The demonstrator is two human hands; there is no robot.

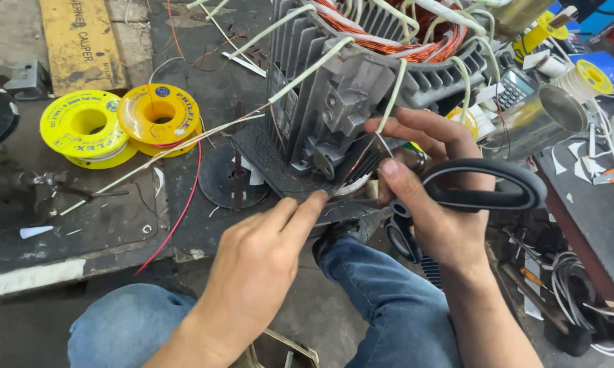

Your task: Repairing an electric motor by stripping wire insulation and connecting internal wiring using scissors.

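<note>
Two hands work at the lower front edge of the finned motor housing (348,102), which stands with its long axis tilted up and away; copper windings (388,37) show at its upper, open end. Left hand (259,262) pinches a thin wire bundle (361,167) at the fingertips against the housing base. Right hand (436,191) is clenched around black-handled scissors (480,187), the handle loop pointing right; the blades are hidden behind the fingers. Two yellow tape spools (123,123) lie well apart to the left.
</note>
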